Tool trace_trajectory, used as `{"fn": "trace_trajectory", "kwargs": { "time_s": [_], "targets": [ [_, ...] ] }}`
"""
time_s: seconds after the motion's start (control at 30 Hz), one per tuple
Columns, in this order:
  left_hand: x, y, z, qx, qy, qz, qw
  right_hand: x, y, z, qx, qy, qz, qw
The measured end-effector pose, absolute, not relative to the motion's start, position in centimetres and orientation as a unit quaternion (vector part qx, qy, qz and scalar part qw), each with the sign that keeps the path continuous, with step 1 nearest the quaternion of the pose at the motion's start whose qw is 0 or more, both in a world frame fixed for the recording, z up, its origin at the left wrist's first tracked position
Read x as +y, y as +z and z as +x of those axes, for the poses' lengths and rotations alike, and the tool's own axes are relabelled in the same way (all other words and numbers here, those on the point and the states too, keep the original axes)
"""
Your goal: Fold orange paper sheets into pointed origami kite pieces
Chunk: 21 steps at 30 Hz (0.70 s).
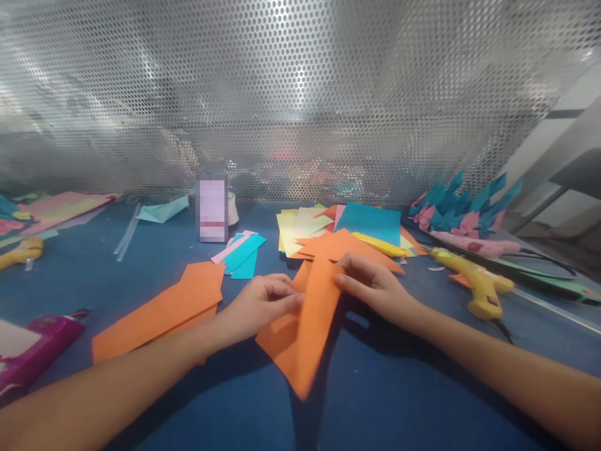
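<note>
A folded orange paper [320,307] is held up between my two hands, its narrow tip pointing down toward me. My left hand [263,304] pinches its left side, with the thumb on the front. On the right edge, the thumb and fingers of my right hand [369,279] are closed on the same paper. Under and beside it lies more orange paper [275,338]; whether it is joined to the held piece I cannot tell. To the left, partly behind my left forearm, rests another folded orange paper [164,310].
Blue and pink paper strips [244,254] lie near a propped phone [212,210]. Behind my hands is a stack of coloured sheets [370,222] with a yellow cutter [380,245]. A yellow glue gun [483,285] sits at right, a magenta device [40,347] at left. Perforated metal [291,94] closes the back.
</note>
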<state>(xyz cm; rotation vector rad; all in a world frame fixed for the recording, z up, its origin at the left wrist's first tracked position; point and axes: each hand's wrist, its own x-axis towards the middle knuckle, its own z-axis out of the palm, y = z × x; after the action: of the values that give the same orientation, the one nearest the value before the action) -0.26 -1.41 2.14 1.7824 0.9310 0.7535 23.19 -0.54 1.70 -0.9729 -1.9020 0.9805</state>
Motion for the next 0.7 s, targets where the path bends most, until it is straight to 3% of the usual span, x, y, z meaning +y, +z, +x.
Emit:
{"fn": "trace_trajectory", "kwargs": {
  "time_s": [0.2,0.43,0.6,0.7],
  "targets": [
    [-2.3,2.4,0.0,0.402,0.306,0.614,0.606,-0.7,1.9,22.4,-0.692,0.48,-0.377,0.386],
    [-2.2,1.9,0.1,0.441,0.358,0.592,0.572,-0.5,1.9,21.9,-0.624,0.582,-0.335,0.399],
    [-2.7,2.2,0.4,0.438,0.42,0.598,0.524,-1.7,2.3,20.9,-0.639,0.625,-0.326,0.308],
    [-3.0,2.5,0.6,0.426,0.423,0.617,0.509,-2.5,2.5,20.5,-0.606,0.658,-0.336,0.295]
  ]
}}
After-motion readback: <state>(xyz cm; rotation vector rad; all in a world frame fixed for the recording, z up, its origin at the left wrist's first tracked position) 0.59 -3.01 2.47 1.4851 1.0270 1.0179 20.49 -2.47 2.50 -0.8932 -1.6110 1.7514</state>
